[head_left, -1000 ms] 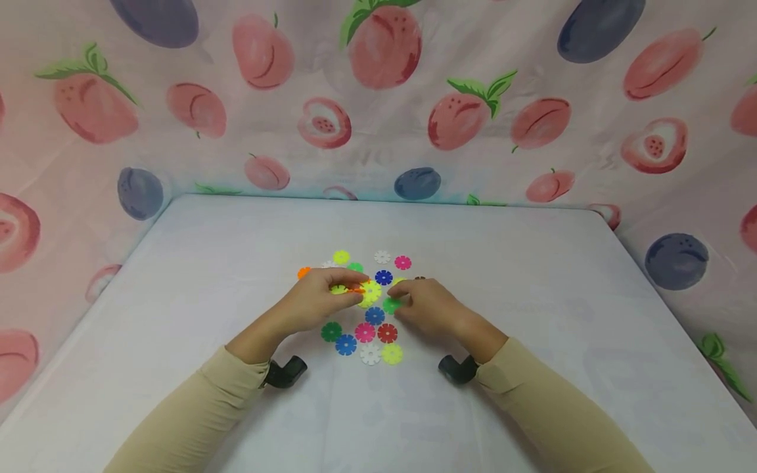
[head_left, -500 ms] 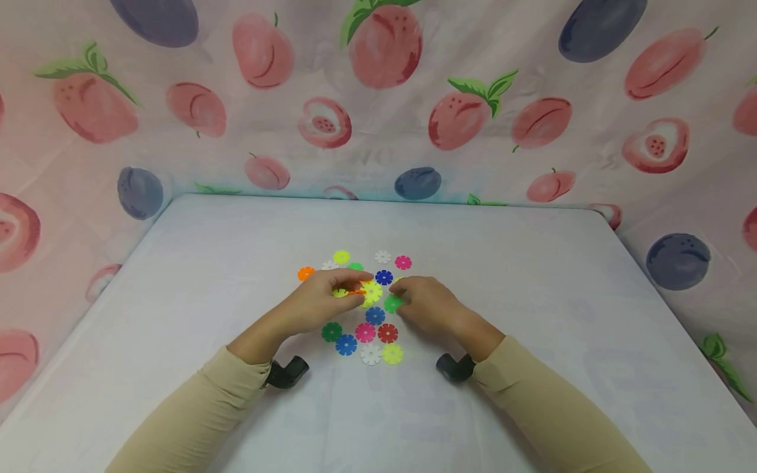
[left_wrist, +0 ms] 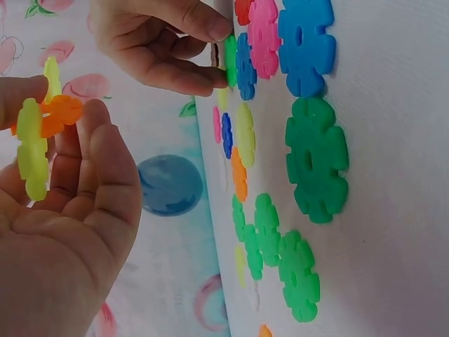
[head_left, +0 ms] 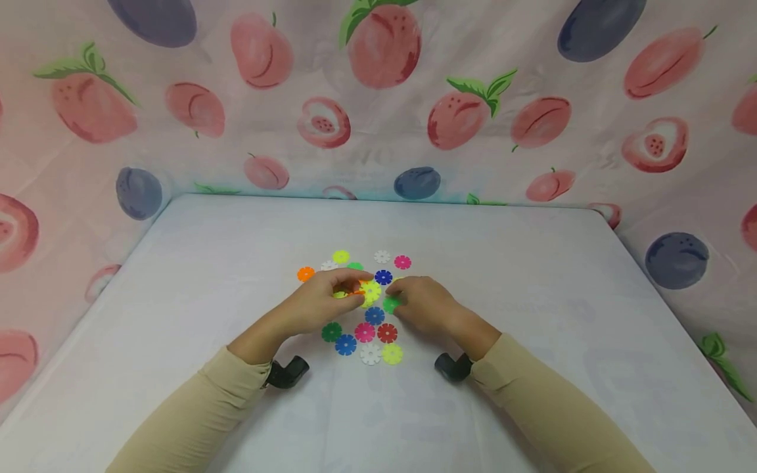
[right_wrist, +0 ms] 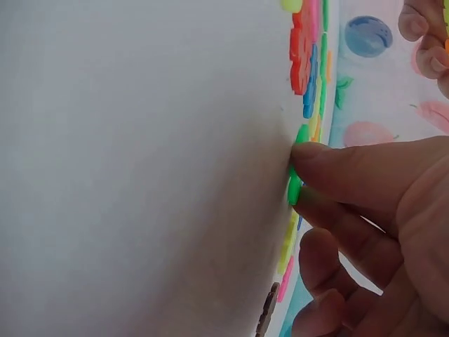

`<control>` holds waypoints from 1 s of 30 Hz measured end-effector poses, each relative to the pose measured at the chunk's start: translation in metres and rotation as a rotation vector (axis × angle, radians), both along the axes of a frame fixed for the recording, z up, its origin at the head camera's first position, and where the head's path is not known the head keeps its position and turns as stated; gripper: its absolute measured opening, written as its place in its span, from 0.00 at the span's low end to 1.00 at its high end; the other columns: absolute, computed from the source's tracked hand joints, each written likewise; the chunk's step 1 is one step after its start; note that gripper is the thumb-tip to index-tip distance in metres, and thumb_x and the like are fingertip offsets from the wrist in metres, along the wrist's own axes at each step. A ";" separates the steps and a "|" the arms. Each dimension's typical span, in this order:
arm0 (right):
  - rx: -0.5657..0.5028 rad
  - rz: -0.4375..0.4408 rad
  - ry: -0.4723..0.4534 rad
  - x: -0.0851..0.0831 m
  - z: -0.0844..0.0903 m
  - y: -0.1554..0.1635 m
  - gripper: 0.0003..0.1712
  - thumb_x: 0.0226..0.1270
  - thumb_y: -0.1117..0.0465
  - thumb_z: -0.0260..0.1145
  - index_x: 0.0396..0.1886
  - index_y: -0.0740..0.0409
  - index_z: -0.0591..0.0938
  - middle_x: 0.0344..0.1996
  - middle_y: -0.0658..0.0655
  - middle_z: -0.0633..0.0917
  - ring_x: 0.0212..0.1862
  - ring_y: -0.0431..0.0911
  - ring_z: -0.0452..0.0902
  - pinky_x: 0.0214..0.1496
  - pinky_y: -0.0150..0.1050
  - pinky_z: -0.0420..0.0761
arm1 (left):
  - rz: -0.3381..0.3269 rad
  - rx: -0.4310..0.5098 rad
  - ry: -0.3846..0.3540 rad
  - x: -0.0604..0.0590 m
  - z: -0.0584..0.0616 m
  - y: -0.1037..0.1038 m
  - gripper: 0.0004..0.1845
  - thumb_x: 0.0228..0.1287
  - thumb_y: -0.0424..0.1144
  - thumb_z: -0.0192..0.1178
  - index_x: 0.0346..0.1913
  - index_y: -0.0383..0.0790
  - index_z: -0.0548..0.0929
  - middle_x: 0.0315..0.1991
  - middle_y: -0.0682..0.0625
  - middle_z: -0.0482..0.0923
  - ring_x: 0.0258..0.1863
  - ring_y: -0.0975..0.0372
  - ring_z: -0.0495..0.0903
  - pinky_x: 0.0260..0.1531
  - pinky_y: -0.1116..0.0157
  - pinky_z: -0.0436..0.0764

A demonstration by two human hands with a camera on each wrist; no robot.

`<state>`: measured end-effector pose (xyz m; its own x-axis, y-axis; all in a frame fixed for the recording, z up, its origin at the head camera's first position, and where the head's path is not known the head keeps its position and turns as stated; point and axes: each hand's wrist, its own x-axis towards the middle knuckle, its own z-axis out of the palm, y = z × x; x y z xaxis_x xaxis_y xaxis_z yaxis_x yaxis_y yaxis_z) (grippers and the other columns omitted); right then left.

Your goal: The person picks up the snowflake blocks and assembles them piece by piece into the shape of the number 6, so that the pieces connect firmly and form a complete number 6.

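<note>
My left hand (head_left: 322,299) is raised over the discs. Between thumb and fingers it grips a joined piece of interlocking discs: a yellow disc (left_wrist: 32,151), an orange disc (left_wrist: 62,116) slotted crosswise into it, and a second yellow disc (left_wrist: 52,78) behind. My right hand (head_left: 428,305) is low at the table to the right. Its thumb and index fingertip pinch a bright green notched disc (right_wrist: 297,175) at the rim, and this disc lies at the tabletop. The right hand's other fingers are curled loosely.
Several flat notched discs lie around the hands, among them a dark blue disc (head_left: 383,277), a red disc (head_left: 387,333), a dark green disc (head_left: 332,332) and a pink disc (head_left: 403,262). A white cloth covers the table (head_left: 532,276). Behind stands a fruit-patterned curtain (head_left: 378,157).
Both hands stay nearly in place. The left hand's piece has turned slightly, and the right forearm has shifted a little to the left.
</note>
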<state>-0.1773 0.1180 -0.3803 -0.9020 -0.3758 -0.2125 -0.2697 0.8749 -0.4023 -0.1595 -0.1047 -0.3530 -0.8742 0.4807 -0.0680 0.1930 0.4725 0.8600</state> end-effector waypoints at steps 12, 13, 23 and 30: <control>-0.031 -0.027 -0.058 -0.002 -0.001 -0.002 0.24 0.66 0.64 0.69 0.63 0.57 0.81 0.58 0.55 0.81 0.65 0.53 0.71 0.65 0.50 0.73 | 0.008 -0.015 -0.022 0.001 0.002 0.000 0.26 0.71 0.39 0.61 0.70 0.44 0.74 0.57 0.48 0.78 0.59 0.53 0.74 0.52 0.58 0.80; -0.033 -0.028 -0.062 -0.003 -0.001 -0.002 0.25 0.66 0.64 0.69 0.63 0.57 0.81 0.58 0.56 0.81 0.65 0.53 0.72 0.64 0.50 0.73 | 0.006 -0.014 -0.018 0.000 0.001 0.000 0.25 0.71 0.38 0.61 0.70 0.44 0.74 0.58 0.48 0.78 0.60 0.53 0.74 0.52 0.58 0.80; -0.103 -0.035 -0.069 -0.002 0.001 0.008 0.10 0.65 0.63 0.71 0.46 0.56 0.86 0.40 0.51 0.81 0.48 0.47 0.76 0.54 0.44 0.79 | 0.005 0.004 -0.010 0.002 0.000 -0.001 0.22 0.71 0.39 0.60 0.67 0.41 0.77 0.59 0.48 0.77 0.59 0.52 0.74 0.54 0.56 0.79; -0.201 -0.001 -0.033 0.005 0.014 0.018 0.03 0.69 0.61 0.68 0.39 0.54 0.84 0.36 0.48 0.82 0.42 0.46 0.76 0.46 0.39 0.79 | 0.016 -0.010 -0.008 0.002 -0.001 -0.001 0.23 0.71 0.39 0.61 0.67 0.44 0.77 0.58 0.49 0.78 0.58 0.53 0.74 0.54 0.56 0.79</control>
